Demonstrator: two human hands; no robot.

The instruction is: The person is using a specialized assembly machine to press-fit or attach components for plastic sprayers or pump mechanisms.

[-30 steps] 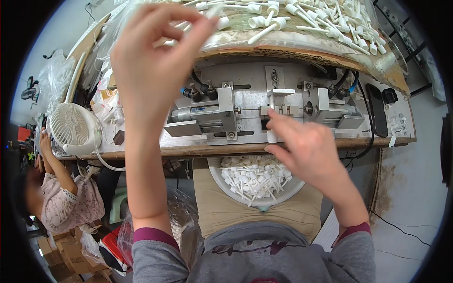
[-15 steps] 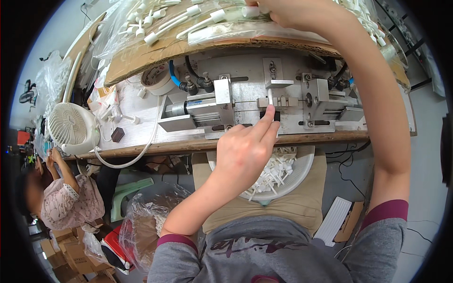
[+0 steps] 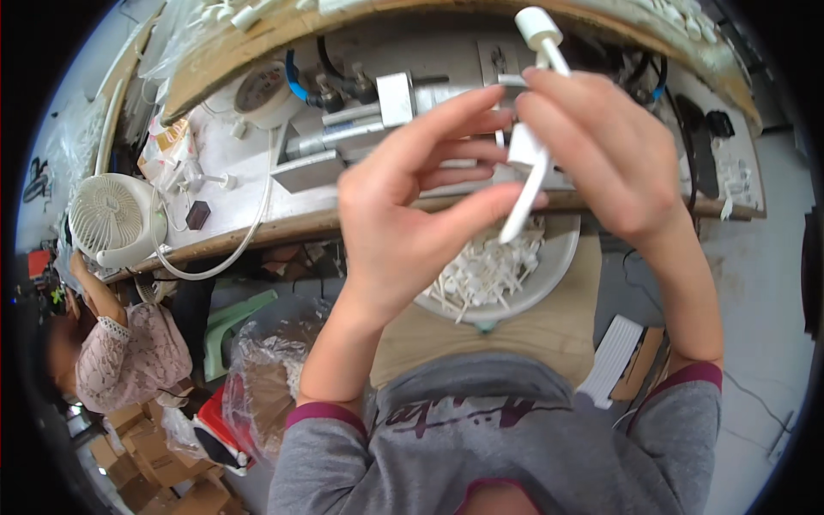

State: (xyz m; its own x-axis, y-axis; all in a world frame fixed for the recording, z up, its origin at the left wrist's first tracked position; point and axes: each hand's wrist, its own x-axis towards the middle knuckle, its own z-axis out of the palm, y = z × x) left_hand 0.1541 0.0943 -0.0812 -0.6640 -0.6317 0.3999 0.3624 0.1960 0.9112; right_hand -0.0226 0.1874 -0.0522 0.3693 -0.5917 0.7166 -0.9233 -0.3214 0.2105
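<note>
My right hand [image 3: 605, 150] is raised in front of the metal fixture, its fingers closed on white plastic sticks. One stick has a round white cap [image 3: 539, 28] poking out above the fingers. Below them, a white rod [image 3: 525, 202] slants down, with a white block-like part [image 3: 524, 148] at its upper end. How many pieces I hold is partly hidden. My left hand [image 3: 412, 189] faces it with fingers spread, the thumb reaching behind the rod; contact is unclear. Both hands cover much of the metal fixture [image 3: 396, 99] on the bench.
A bowl of white capped sticks [image 3: 562, 275] sits on my lap. Cardboard [image 3: 257, 56] with more pieces lies along the bench's back. A white fan [image 3: 116, 219], tape roll [image 3: 262, 90] and curved hose [image 3: 266, 197] are at left. A co-worker [image 3: 133, 352] sits far left.
My right hand has come down from the cardboard with white sticks in it. My left hand has lifted off the fixture, its fingers now spread. The whole view has shifted slightly.
</note>
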